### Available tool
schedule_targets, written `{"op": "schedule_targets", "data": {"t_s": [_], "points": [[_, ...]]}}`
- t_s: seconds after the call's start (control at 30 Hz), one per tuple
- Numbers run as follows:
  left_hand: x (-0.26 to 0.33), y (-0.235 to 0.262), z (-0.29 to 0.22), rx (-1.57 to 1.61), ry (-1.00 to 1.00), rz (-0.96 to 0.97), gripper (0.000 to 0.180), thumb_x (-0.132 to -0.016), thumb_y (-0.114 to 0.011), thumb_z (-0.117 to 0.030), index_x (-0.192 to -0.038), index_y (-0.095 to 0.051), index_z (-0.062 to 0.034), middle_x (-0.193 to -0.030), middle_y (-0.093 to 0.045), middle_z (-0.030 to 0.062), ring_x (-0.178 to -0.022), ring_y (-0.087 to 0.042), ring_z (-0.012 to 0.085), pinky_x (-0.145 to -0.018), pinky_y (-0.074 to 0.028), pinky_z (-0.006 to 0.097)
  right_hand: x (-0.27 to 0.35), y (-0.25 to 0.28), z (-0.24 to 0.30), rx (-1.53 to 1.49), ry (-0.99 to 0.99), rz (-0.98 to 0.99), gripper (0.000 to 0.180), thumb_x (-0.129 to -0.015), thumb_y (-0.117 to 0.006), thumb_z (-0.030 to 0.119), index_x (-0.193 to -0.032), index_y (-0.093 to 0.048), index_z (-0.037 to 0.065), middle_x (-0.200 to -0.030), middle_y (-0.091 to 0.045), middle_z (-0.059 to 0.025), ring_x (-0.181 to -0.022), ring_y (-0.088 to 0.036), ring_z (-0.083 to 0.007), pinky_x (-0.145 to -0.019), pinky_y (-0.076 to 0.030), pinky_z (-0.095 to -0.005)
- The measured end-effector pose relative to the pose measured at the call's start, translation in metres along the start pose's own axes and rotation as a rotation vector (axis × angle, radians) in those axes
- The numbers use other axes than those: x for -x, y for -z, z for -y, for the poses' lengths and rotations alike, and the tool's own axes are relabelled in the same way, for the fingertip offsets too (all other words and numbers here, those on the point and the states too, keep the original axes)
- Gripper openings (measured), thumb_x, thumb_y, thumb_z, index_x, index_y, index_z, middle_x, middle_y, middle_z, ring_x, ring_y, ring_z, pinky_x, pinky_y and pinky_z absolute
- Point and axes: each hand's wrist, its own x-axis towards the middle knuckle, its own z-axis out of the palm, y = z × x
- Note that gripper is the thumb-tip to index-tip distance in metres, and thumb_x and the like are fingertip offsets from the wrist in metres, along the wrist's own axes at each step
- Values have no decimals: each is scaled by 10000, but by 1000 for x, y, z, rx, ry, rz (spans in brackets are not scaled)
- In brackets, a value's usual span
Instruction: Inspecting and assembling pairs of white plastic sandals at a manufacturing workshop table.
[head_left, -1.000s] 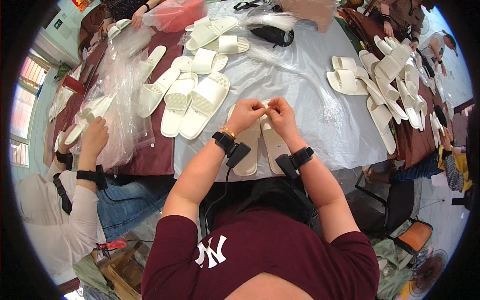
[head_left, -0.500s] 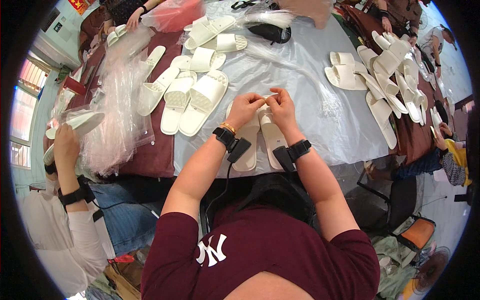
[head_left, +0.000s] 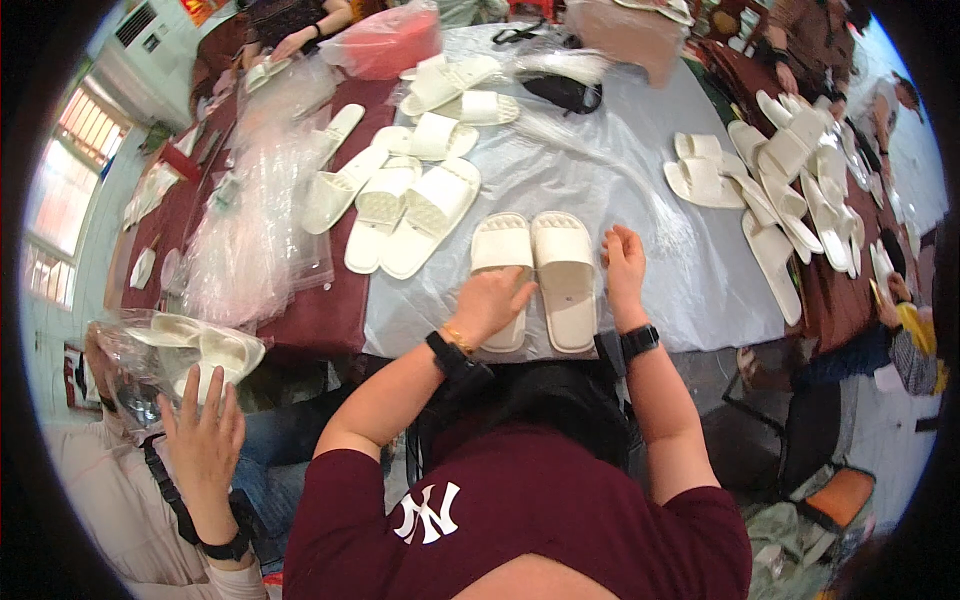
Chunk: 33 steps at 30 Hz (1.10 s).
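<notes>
White slipper pair [head_left: 535, 270] lies flat on the desk [head_left: 640, 200] between the hands, side by side, long axes running away from the person, toes far. Left hand [head_left: 490, 300] rests loosely curled on the left slipper, covering its heel end. Right hand [head_left: 622, 262] open, just beside the right slipper.

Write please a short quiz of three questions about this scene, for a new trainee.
1. True or false: the left hand rests on the left slipper of the pair in front of the person.
2. Where is the right hand? A) on the black bag B) beside the right slipper, fingers open C) inside a plastic bag
3. What covers the grey table under the pair?

Key: 1 true; 2 B; 3 a clear plastic sheet.
</notes>
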Motion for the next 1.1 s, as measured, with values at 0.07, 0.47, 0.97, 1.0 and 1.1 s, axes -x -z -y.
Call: {"op": "schedule_targets", "data": {"t_s": [0.07,0.47,0.97,1.0,1.1], "points": [[-3,-10,-3,-76,93,59,399,-849,-587,-422,-862,-645,-27,-685,-638,196,-652,-640,363,-577,-510,437,7,-3,1,-56,-31,58,264,-935,-528,166,-1133,-547,-8,-979,-631,-78,-821,-580,-113,-700,-471,-239],[-23,-17,9,-115,152,-19,206,-776,-555,-218,-730,-611,-25,-673,-632,189,-650,-633,371,-605,-503,470,12,19,-12,-282,-73,192,204,-970,-491,144,-1082,-548,-17,-899,-642,-84,-749,-591,-115,-688,-497,-238],[-77,63,90,-133,107,-380,534,-803,-601,-151,-1289,-453,13,-1127,-561,235,-1062,-514,373,-911,-405,445,18,26,-6,-166,-74,133,211,-936,-537,151,-1066,-571,-11,-918,-649,-97,-805,-620,-142,-711,-513,-260],[-70,50,83,-145,87,-330,534,-793,-614,-122,-1281,-458,25,-1119,-567,231,-1042,-523,380,-901,-412,446,13,23,-9,-168,-27,143,211,-927,-528,140,-1051,-586,-21,-894,-658,-94,-778,-624,-135,-684,-515,-263],[-38,12,70,73,42,-265,468,-821,-616,-135,-1241,-496,32,-1106,-579,209,-1039,-532,356,-923,-404,421,8,14,10,-299,-91,176,200,-927,-525,137,-1029,-597,-20,-876,-658,-88,-756,-616,-136,-691,-509,-260]]}}
